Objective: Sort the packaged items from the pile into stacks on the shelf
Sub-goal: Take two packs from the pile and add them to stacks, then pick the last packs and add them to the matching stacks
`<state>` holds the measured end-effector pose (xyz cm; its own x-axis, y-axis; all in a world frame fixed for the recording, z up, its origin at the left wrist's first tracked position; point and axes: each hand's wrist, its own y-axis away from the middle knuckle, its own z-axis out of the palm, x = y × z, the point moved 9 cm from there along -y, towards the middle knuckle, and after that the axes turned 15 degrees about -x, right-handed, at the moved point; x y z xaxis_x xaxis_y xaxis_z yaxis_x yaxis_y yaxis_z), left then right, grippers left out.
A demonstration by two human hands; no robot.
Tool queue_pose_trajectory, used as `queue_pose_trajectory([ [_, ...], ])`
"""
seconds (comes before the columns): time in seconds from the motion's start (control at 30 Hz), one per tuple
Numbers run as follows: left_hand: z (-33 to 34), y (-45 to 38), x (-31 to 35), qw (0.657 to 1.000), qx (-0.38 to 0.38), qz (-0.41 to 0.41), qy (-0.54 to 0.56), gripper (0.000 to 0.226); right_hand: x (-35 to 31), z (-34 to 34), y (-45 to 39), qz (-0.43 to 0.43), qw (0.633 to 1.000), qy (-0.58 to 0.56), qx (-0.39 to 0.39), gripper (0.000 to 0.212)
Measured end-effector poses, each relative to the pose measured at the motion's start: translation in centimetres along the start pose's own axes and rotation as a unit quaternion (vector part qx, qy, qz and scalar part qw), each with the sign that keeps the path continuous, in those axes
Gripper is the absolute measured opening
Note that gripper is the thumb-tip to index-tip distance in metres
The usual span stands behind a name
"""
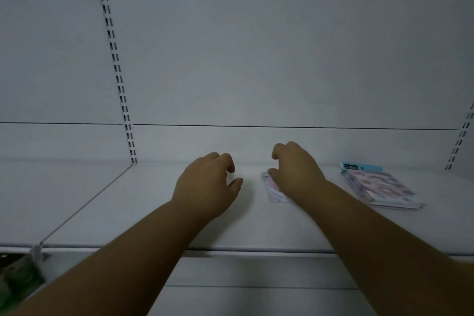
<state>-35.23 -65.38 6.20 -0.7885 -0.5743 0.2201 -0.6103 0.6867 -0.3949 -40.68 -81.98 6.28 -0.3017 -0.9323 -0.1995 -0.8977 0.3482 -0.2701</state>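
Both my arms reach over the white shelf (154, 213). My left hand (207, 182) hovers above the shelf board with fingers loosely curled and nothing in it. My right hand (295, 169) is over a small pink packaged item (273, 191) lying flat on the shelf; the thumb touches its far end, and most of the packet is hidden under the hand and wrist. Whether the fingers hold it is unclear. To the right lies a stack of pink packets with a blue header (379, 187), flat on the shelf.
The white back panel (256, 72) rises behind the shelf, with slotted uprights at the left (115, 64) and far right (461, 136). Green packaged goods (18, 282) show at the lower left, below the shelf edge.
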Motion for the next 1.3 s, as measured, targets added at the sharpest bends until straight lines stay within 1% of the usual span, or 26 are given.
queue_pose_trajectory([
  [0.07,-1.2,0.9,-2.1,1.0,-0.003,-0.013,-0.008,0.03,-4.0,-0.9,0.3,-0.038,0.999,-0.022,0.022,0.031],
  [0.17,-3.9,3.5,-7.0,0.998,0.017,-0.047,-0.031,0.03,-11.3,-1.6,0.3,-0.1,0.993,-0.042,0.04,0.037],
  [0.27,-7.3,7.5,-13.7,0.993,0.041,-0.099,-0.048,0.031,-20.2,-1.4,0.4,-0.171,0.982,-0.056,0.055,0.04],
  [0.37,-11.1,13.0,-21.7,0.983,0.05,-0.164,-0.066,0.031,-30.7,0.1,0.6,-0.239,0.967,-0.067,0.059,0.042],
  [0.53,-18.0,22.8,-34.7,0.961,0.052,-0.25,-0.105,0.032,-48.3,3.7,0.5,-0.316,0.943,-0.097,0.041,0.038],
  [0.67,-22.2,28.2,-43.3,0.945,0.043,-0.305,-0.108,0.031,-59.0,6.0,-0.7,-0.349,0.929,-0.119,0.016,0.037],
  [0.8,-23.5,30.4,-50.3,0.939,0.036,-0.325,-0.11,0.028,-66.2,8.2,-3.7,-0.36,0.925,-0.12,0.0,0.037],
  [0.93,-23.7,29.5,-56.6,0.938,0.039,-0.33,-0.104,0.027,-71.2,11.4,-8.2,-0.359,0.927,-0.111,-0.017,0.037],
  [1.13,-25.0,25.8,-64.7,0.939,0.032,-0.322,-0.119,0.029,-76.9,15.8,-16.2,-0.336,0.935,-0.09,-0.07,0.036],
  [1.3,-25.7,23.0,-71.1,0.941,-0.001,-0.316,-0.12,0.026,-79.9,19.5,-20.2,-0.288,0.949,-0.018,-0.13,0.035],
])
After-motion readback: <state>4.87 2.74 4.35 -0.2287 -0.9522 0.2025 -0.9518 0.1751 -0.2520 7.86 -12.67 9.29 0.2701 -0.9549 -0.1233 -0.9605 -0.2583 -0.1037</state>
